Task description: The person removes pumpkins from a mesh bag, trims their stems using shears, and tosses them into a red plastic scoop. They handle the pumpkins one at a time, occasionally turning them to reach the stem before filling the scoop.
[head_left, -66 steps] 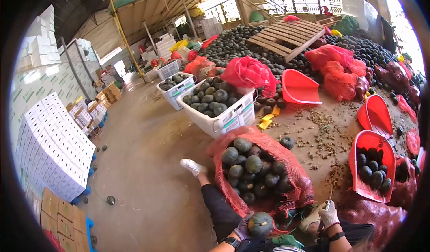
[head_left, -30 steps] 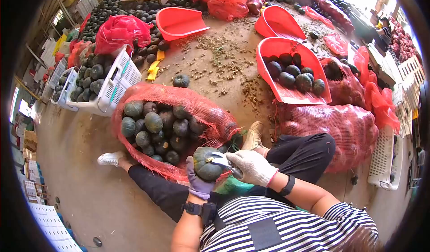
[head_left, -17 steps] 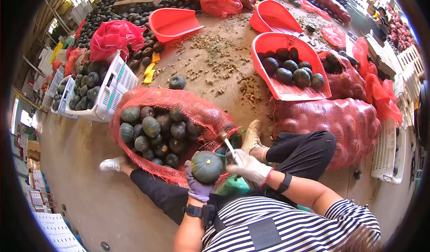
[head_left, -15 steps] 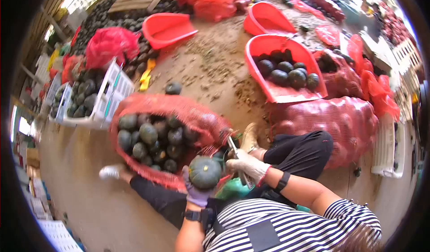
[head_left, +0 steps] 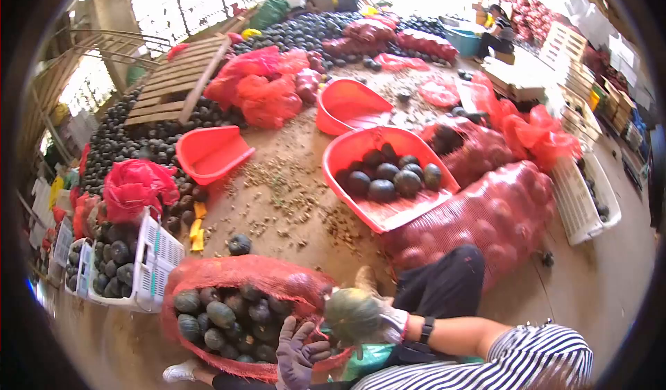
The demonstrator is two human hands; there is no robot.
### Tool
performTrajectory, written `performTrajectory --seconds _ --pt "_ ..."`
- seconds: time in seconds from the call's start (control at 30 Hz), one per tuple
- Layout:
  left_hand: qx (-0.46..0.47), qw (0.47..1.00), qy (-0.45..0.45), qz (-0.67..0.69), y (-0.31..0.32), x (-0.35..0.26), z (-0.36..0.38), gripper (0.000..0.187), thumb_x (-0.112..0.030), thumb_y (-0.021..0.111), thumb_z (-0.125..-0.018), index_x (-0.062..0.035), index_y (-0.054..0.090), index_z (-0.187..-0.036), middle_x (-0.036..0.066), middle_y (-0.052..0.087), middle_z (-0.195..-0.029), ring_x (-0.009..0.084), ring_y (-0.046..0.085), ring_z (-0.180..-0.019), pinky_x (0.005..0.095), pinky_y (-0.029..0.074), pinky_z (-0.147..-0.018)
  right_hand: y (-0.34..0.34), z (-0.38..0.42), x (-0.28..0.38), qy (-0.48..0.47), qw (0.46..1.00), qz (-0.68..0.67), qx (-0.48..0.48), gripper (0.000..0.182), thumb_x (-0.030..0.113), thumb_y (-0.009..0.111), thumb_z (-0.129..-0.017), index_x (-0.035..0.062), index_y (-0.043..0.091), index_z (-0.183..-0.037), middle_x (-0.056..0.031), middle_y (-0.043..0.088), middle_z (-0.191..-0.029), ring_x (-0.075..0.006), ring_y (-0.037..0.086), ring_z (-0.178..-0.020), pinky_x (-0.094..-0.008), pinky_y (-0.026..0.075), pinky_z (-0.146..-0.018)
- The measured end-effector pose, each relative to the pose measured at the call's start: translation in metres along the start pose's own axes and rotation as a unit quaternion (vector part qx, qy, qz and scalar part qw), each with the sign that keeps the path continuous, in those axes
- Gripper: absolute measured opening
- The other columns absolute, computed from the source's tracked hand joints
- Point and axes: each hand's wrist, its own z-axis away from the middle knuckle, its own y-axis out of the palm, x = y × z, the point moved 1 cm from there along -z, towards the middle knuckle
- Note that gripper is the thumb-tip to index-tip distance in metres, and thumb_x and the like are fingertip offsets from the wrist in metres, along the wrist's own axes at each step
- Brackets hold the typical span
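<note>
A round green kabocha squash point(head_left: 351, 316), slightly blurred, is held in front of me by my right hand point(head_left: 393, 323) in a white glove. The squash hides most of that hand's fingers, and no tool shows in it. Left of the squash, my left hand point(head_left: 297, 354), in a greyish-purple glove, is raised with its fingers spread and nothing in it. Just beyond this hand lies a red mesh sack point(head_left: 243, 268), open on its side, showing many dark green squashes point(head_left: 222, 314) inside.
A red scoop point(head_left: 423, 213) holding squashes stands ahead, by a full mesh sack point(head_left: 479, 216). Two more red scoops point(head_left: 211, 155) lie farther off. White crates point(head_left: 163, 258) of squashes stand at left; a wooden pallet point(head_left: 173, 78) rests on a pile. Another person point(head_left: 498, 35) sits far back.
The squash has passed from my left hand to my right, and my left hand has opened. The metal tool in my right hand no longer shows. My view has tilted up.
</note>
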Motion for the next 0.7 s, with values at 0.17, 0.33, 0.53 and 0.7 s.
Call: performTrajectory --seconds 0.17,0.33,0.53,0.7 --pt "-0.221 0.975 -0.006 -0.031 -0.060 0.017 -0.002 0.063 -0.046 0.056 -0.098 -0.0071 0.041 -0.145 0.011 0.058 -0.121 0.0234 0.064 -0.096 0.0401 0.059 -0.082 0.085 0.019 0.067 -0.192 0.964 0.121 -0.136 0.048 0.046 0.044 -0.104 0.0057 0.057 -0.126 -0.0117 0.063 -0.121 -0.0234 0.062 -0.107 -0.0403 0.053 -0.093" --pt "-0.003 0.982 0.065 0.174 -0.118 0.032 -0.001 0.029 -0.043 0.050 -0.102 -0.0160 0.057 -0.111 0.001 0.059 -0.091 0.0175 0.062 -0.088 0.0354 0.055 -0.077 0.105 -0.003 0.139 -0.358 0.928 0.055 -0.092 0.041 0.033 0.063 -0.096 0.0070 0.055 -0.127 -0.0125 0.062 -0.122 -0.0322 0.060 -0.110 -0.0578 0.045 -0.103" --pt "-0.355 0.930 0.036 0.088 -0.121 0.027 -0.002 0.063 -0.054 0.057 -0.095 -0.0073 0.051 -0.137 0.009 0.059 -0.124 0.0266 0.060 -0.110 0.0430 0.051 -0.097 0.094 0.008 0.103 -0.268 0.936 0.226 -0.030 0.035 0.025 0.066 -0.095 0.0093 0.054 -0.123 -0.0076 0.062 -0.113 -0.0260 0.061 -0.109 -0.0528 0.042 -0.109" --pt "-0.362 0.931 -0.017 0.040 -0.132 0.055 -0.052 0.078 -0.057 0.058 -0.092 -0.0052 0.040 -0.147 0.015 0.043 -0.149 0.0372 0.042 -0.137 0.0477 0.035 -0.114 0.002 0.025 0.072 -0.204 0.902 0.209 -0.319 0.018 0.017 0.069 -0.089 0.0153 0.056 -0.101 -0.0032 0.061 -0.086 -0.0210 0.063 -0.081 -0.0452 0.056 -0.081"
